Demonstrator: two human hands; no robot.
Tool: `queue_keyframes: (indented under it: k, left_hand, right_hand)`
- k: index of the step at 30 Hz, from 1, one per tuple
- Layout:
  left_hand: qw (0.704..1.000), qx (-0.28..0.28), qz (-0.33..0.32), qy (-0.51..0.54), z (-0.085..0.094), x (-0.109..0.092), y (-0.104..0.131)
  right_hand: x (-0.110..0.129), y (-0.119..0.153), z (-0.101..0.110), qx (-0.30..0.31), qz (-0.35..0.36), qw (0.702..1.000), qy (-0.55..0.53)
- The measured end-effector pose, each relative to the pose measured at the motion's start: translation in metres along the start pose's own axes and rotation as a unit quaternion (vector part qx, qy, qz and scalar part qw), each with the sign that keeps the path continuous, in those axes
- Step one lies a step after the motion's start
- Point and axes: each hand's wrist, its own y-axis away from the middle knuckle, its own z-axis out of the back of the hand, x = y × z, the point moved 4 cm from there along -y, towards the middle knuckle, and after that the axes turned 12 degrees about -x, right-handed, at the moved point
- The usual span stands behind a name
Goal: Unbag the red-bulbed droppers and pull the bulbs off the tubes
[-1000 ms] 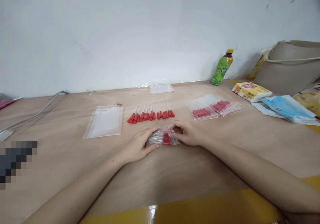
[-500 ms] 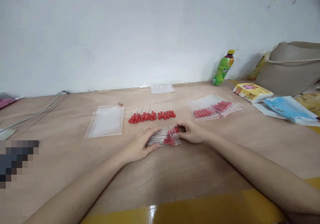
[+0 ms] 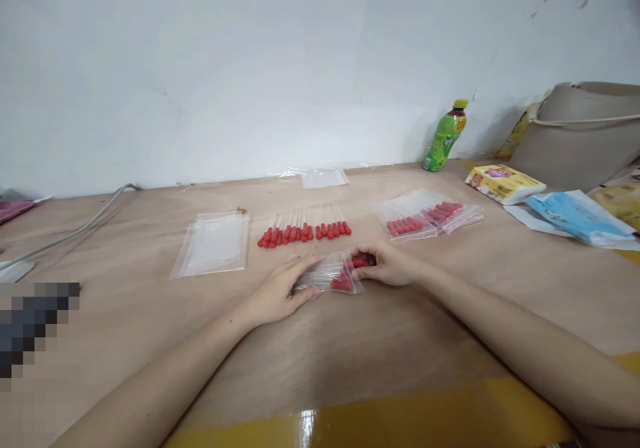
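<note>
While the left hand (image 3: pixel 283 293) steadies the clear bag (image 3: pixel 319 276) at the near middle of the table (image 3: pixel 320 355), the right hand (image 3: pixel 390 265) attends to its opposite end, as the head view shows. The left thumb lies along the near edge and the fingers along the far edge, clasping the bag between them. The right thumb and fingertips curl together beside a red bulb (image 3: pixel 359 262); whether they pinch the bulb, the film or both cannot be told. Left-hand pressure should be light, since the thin tubes look breakable; the right hand should keep each bulb straight and avoid creasing the film.

The bag contains droppers (image 3: pixel 342 283), tubes toward the left hand, bulbs toward the right. Beyond it lies a row of loose droppers (image 3: pixel 295 233). Filled bags (image 3: pixel 406 224) holding similar droppers overlap at right; flat bags (image 3: pixel 213 245) are stacked at left.
</note>
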Motion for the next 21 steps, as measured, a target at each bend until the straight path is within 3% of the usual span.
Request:
queue_keyframes:
  k: [5,8,15,21]
  left_hand:
    - [1.0,0.0,0.011,-0.007,0.003,0.001,0.001]
    - [1.0,-0.004,0.011,-0.013,0.003,0.003,0.002]
    - [1.0,-0.018,0.009,-0.019,0.003,0.003,0.003]
    - [1.0,-0.013,0.011,-0.023,0.003,0.004,0.003]
  right_hand:
    - [-0.012,-0.002,0.023,-0.064,-0.067,0.993,-0.068]
    - [-0.015,-0.001,0.025,-0.05,-0.081,0.992,-0.083]
    - [-0.004,0.002,0.017,0.001,0.009,0.999,0.045]
    - [0.003,0.0,0.027,0.006,0.028,0.997,0.075]
